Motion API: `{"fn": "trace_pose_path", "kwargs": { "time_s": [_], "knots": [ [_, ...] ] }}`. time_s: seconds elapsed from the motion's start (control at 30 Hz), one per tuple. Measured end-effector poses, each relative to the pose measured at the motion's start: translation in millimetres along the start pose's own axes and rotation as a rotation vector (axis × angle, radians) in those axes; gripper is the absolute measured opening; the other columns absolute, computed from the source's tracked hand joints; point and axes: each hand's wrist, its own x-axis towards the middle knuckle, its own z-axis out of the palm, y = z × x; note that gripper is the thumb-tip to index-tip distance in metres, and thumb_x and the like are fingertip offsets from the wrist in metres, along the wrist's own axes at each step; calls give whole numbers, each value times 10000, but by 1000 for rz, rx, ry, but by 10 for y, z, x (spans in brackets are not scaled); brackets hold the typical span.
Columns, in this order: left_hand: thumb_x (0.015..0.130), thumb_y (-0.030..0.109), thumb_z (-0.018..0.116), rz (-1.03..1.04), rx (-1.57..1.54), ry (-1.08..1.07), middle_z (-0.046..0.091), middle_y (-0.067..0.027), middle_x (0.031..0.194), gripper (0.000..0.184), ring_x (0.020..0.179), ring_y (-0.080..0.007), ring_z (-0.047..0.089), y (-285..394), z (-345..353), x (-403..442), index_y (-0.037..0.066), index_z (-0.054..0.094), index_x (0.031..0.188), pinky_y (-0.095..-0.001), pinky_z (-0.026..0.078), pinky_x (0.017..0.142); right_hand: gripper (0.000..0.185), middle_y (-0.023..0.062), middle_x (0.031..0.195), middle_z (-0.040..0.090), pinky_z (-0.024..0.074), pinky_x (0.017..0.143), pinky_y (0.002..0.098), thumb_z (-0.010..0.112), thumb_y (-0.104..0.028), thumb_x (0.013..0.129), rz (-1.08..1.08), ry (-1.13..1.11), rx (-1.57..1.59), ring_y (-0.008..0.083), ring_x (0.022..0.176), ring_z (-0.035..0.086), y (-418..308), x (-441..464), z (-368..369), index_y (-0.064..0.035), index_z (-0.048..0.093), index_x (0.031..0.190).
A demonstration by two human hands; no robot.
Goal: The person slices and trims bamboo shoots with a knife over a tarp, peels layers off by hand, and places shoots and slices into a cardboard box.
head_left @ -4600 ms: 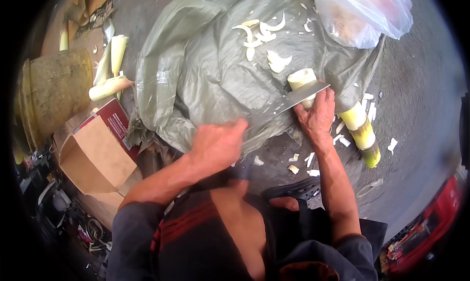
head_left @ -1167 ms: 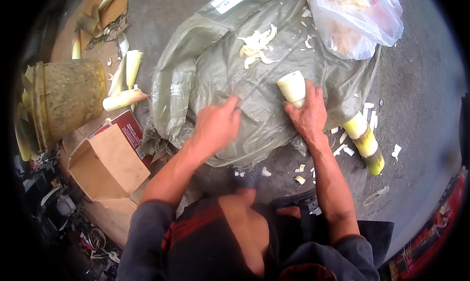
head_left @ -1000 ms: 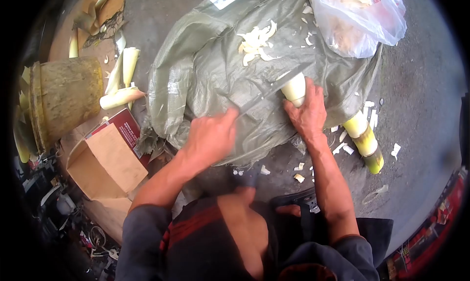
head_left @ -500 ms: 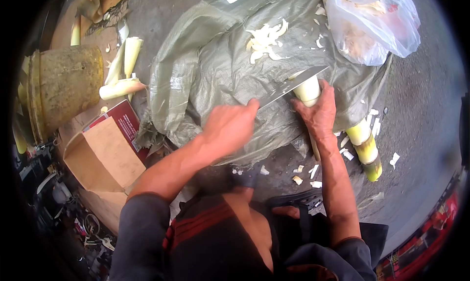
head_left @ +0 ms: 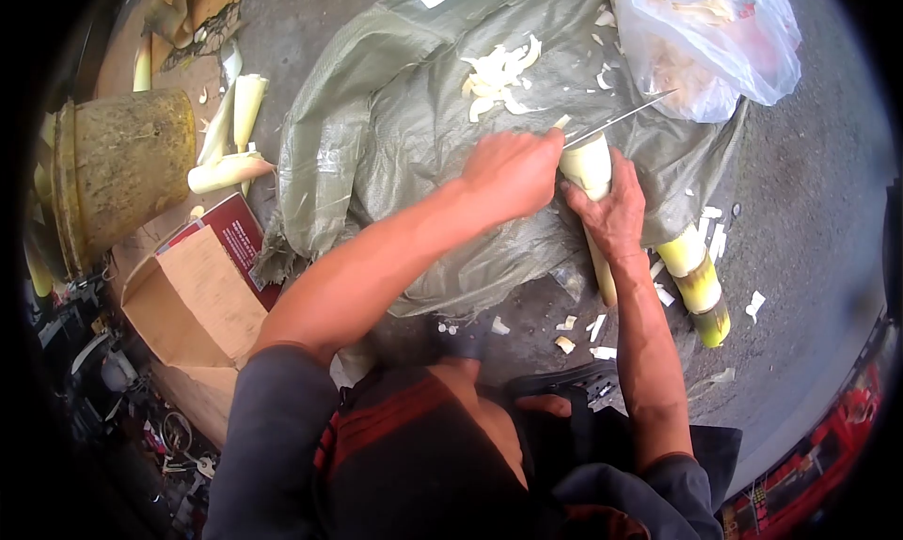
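Pale shoot (head_left: 587, 168) sits clamped in a person's right hand (head_left: 616, 206) over a spread grey-green woven sack (head_left: 404, 135), while the left hand (head_left: 513, 173) closes tightly on a knife (head_left: 623, 118), its blade slanting across the shoot's upper end. Curved pale slivers (head_left: 501, 74) lie heaped on the sack just beyond, near a translucent plastic bag (head_left: 705, 55). Right of the sack, a green-tipped stalk (head_left: 701, 286) rests on the ground among scattered white scraps; a stained yellow bucket (head_left: 127, 173) occupies the left.

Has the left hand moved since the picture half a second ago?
Yes: the left hand has moved forward and to the right, farther from the cardboard box.
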Motion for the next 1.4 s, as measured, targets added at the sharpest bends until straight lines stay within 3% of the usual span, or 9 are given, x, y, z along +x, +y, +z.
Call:
{"fn": "trace_pose_path", "kwargs": {
  "time_s": [0.07, 0.27, 0.37, 0.47, 0.57, 0.67, 0.7, 0.83, 1.4],
  "knots": [
    [838, 76, 578, 17, 30, 0, 715, -228, 799, 211, 760, -400, 719, 11, 13, 43, -45, 616, 1008, -523, 546, 660, 745, 190, 1087, 614, 517, 870, 451, 874, -285, 654, 5, -11, -34, 375, 1006, 621, 22, -3, -4, 0, 566, 1270],
    [839, 82, 585, 12, 42, -25, 722, -229, 843, 236, 808, -406, 718, 34, 51, 116, -42, 625, 1036, -515, 548, 699, 809, 216, 1103, 591, 494, 918, 460, 901, -298, 633, 11, 72, -96, 391, 1039, 602, -130, -38, 32, -7, 530, 1291],
    [843, 87, 582, 44, 73, -18, 721, -219, 855, 254, 838, -402, 713, -7, 134, 204, -24, 632, 1066, -509, 543, 721, 853, 227, 1144, 595, 485, 950, 459, 886, -321, 653, 118, -10, -62, 396, 1072, 601, -78, -1, -55, -3, 499, 1345],
    [870, 90, 538, -18, 15, 12, 708, -234, 853, 248, 801, -435, 691, -112, 54, -13, 24, 632, 1090, -539, 525, 697, 888, 237, 1203, 599, 476, 988, 460, 857, -337, 687, 177, -112, 19, 400, 1104, 602, -82, 22, -168, 8, 458, 1401],
    [909, 140, 556, -108, -63, 135, 677, -240, 785, 211, 767, -459, 667, -209, -46, -474, 46, 624, 1085, -556, 505, 698, 894, 241, 1271, 585, 463, 1032, 440, 831, -340, 711, 354, -199, 317, 392, 1163, 582, -374, -1, -236, 8, 439, 1435],
    [913, 140, 586, -150, -34, 134, 656, -240, 730, 193, 723, -454, 658, -331, -135, -852, 47, 615, 1080, -562, 496, 668, 895, 225, 1295, 575, 459, 1033, 423, 845, -341, 704, 24, 74, -220, 381, 1194, 560, -178, -123, 147, -2, 445, 1430],
    [911, 134, 595, -162, -16, 120, 651, -238, 716, 191, 704, -450, 656, -343, -141, -994, 47, 613, 1080, -562, 494, 652, 885, 199, 1249, 580, 467, 995, 419, 862, -344, 689, 12, 97, -283, 370, 1178, 551, -229, -156, 172, -12, 463, 1406],
    [898, 106, 616, -142, 45, 70, 658, -210, 700, 172, 644, -431, 653, -301, -229, -1419, 55, 612, 1063, -544, 492, 583, 767, 182, 1081, 573, 493, 877, 456, 857, -320, 687, 77, 19, -97, 369, 1022, 583, -212, -141, 102, -14, 519, 1305],
    [860, 44, 549, -52, -4, 5, 656, -217, 670, 189, 626, -430, 656, -220, -16, -812, -3, 577, 1040, -555, 489, 574, 672, 179, 1030, 598, 512, 805, 468, 835, -311, 720, 3, 6, -82, 382, 937, 618, -83, -60, 54, -45, 560, 1272]
  ]
}}
